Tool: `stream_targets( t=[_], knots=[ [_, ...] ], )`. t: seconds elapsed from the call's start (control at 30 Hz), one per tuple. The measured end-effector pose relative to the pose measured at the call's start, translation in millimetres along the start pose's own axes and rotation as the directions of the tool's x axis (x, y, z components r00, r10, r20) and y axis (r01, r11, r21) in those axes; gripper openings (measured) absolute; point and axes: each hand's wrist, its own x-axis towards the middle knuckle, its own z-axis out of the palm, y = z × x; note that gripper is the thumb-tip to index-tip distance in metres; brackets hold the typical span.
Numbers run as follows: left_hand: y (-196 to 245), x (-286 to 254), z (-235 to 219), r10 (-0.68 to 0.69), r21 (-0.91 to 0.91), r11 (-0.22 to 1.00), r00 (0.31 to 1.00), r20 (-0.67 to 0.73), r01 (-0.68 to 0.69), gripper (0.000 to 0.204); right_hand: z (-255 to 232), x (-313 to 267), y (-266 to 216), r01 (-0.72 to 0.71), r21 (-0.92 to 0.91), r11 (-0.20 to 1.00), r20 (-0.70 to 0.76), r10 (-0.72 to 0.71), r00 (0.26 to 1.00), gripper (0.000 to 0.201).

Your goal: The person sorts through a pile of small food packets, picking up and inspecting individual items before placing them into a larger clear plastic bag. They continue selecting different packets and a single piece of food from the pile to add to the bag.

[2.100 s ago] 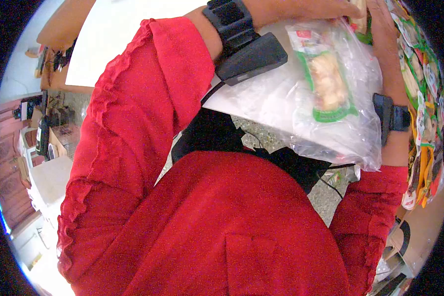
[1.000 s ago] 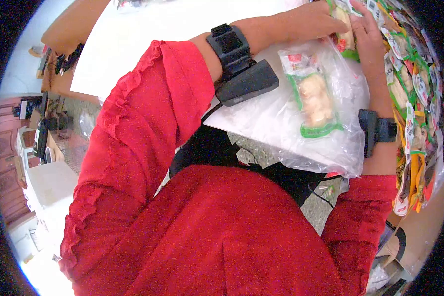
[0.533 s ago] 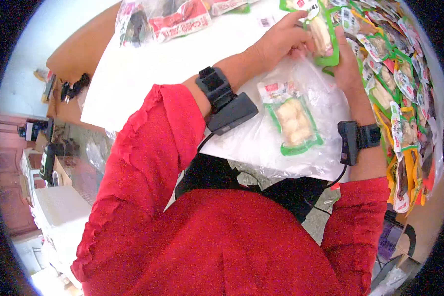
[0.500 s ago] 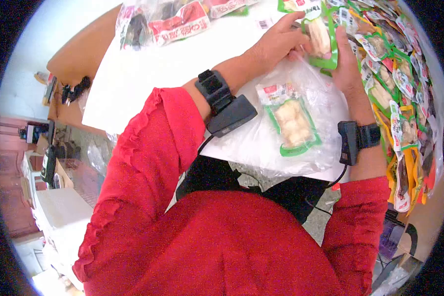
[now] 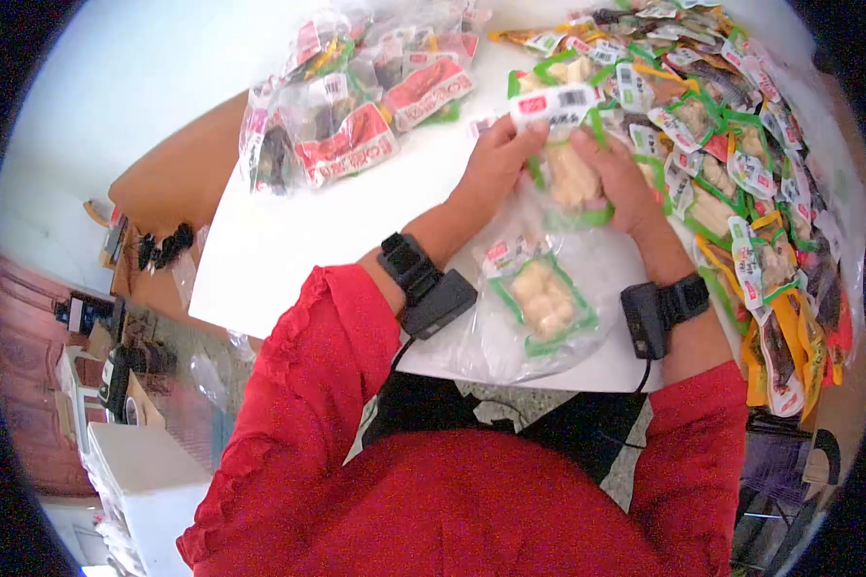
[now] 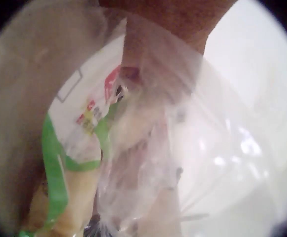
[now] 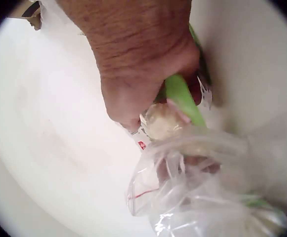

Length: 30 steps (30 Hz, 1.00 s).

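In the head view my right hand [image 5: 618,178] grips a green-edged food packet [image 5: 575,178] with pale pieces inside and a white label at its top. My left hand [image 5: 496,165] holds the mouth of a clear plastic bag [image 5: 481,341], its thumb overlapping the packet's label. A second green-edged packet [image 5: 546,300] lies inside that bag, on the white table. In the left wrist view, bag film [image 6: 222,143] covers much of my left hand. The right wrist view shows my right fingers curled round the packet [image 7: 164,121], with film in front of its lower end.
A big heap of mixed food packets [image 5: 712,144] covers the right side of the white table [image 5: 289,279]. Filled clear bags with red-labelled packs [image 5: 346,149] stand at the back left. A brown board [image 5: 188,159] adjoins the table's left edge.
Both hands, the held packet and the bag have shifted down and left in the head view. My left thumb now overlaps the packet's label. More of the heap and filled bags shows.
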Motion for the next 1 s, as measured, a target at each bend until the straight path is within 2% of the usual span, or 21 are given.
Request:
stream_targets(
  t=[0.03, 0.07, 0.1, 0.13, 0.2, 0.23, 0.33, 0.4, 0.47, 0.53, 0.57, 0.6, 0.63, 0.67, 0.73, 0.77, 0.93, 1.0],
  knots=[
    [-2, 0, 5, 0.025, -0.031, 0.999, 0.998, -0.063, -0.027, 0.022, -2, 4, 5, 0.045, -0.019, 0.999, 0.038, -0.045, 0.998, 0.032],
    [-2, 0, 4, 0.036, -0.028, 0.999, 0.998, -0.054, -0.038, 0.022, -5, 8, 12, 0.089, -0.038, 0.995, 0.077, -0.086, 0.993, 0.031],
    [-3, 0, -1, -0.010, 0.023, 1.000, 0.998, -0.066, 0.012, 0.020, -5, 15, 18, 0.076, 0.013, 0.997, 0.103, -0.077, 0.992, 0.028],
    [-4, 1, -5, -0.056, 0.074, 0.995, 0.995, -0.081, 0.062, 0.018, -10, 17, 23, 0.089, 0.011, 0.996, 0.101, -0.089, 0.991, 0.028],
    [1, -3, 2, -0.016, 0.028, 0.999, 0.999, -0.044, 0.017, 0.023, -5, 9, 19, 0.091, -0.106, 0.990, 0.051, -0.086, 0.995, 0.026],
    [3, -6, 4, -0.036, 0.018, 0.999, 0.999, -0.040, 0.037, 0.022, -7, 12, 22, 0.173, -0.144, 0.974, 0.060, -0.166, 0.984, 0.024],
    [1, -4, 2, -0.087, 0.012, 0.996, 0.996, -0.006, 0.087, 0.021, -5, 10, 20, 0.220, -0.072, 0.973, 0.042, -0.218, 0.975, 0.024],
    [-7, -1, -3, -0.114, 0.018, 0.993, 0.993, 0.023, 0.114, 0.020, -5, 10, 21, 0.235, -0.093, 0.968, 0.026, -0.233, 0.972, 0.024],
    [-10, 0, -7, -0.156, 0.154, 0.978, 0.985, 0.075, 0.143, 0.022, -6, 13, 23, 0.250, -0.112, 0.962, 0.012, -0.251, 0.968, 0.025],
    [-11, -1, -7, -0.140, 0.171, 0.977, 0.988, 0.067, 0.127, 0.022, -8, 16, 27, 0.315, -0.284, 0.906, 0.013, -0.325, 0.946, 0.025],
    [-8, -3, -4, -0.125, 0.187, 0.976, 0.990, 0.059, 0.112, 0.022, -8, 16, 27, 0.315, -0.283, 0.906, 0.012, -0.325, 0.946, 0.025],
    [-5, -3, -2, -0.126, 0.187, 0.976, 0.990, 0.060, 0.113, 0.022, -7, 16, 27, 0.374, -0.330, 0.867, 0.005, -0.395, 0.919, 0.024],
    [-2, -3, 0, -0.117, 0.257, 0.961, 0.992, 0.044, 0.102, 0.021, -7, 15, 27, 0.428, -0.375, 0.822, 0.002, -0.461, 0.887, 0.024],
    [-1, -6, 1, -0.112, 0.324, 0.941, 0.993, 0.026, 0.098, 0.020, -6, 13, 24, 0.422, -0.373, 0.826, 0.000, -0.455, 0.891, 0.024],
    [-4, -6, 1, -0.093, 0.301, 0.951, 0.995, 0.045, 0.075, 0.020, -7, 9, 20, 0.391, -0.498, 0.774, 0.026, -0.438, 0.899, 0.024],
    [-5, -4, 0, -0.055, 0.277, 0.960, 0.996, 0.072, 0.033, 0.020, -7, 12, 21, 0.426, -0.552, 0.717, 0.032, -0.492, 0.870, 0.025],
    [-1, -6, 2, -0.099, 0.215, 0.973, 0.994, 0.051, 0.086, 0.023, -6, 12, 23, 0.403, -0.604, 0.688, 0.024, -0.489, 0.872, 0.026],
    [-2, -7, 1, -0.103, 0.184, 0.978, 0.994, 0.043, 0.094, 0.025, -4, 11, 19, 0.429, -0.623, 0.654, 0.029, -0.529, 0.848, 0.027]
  ],
)
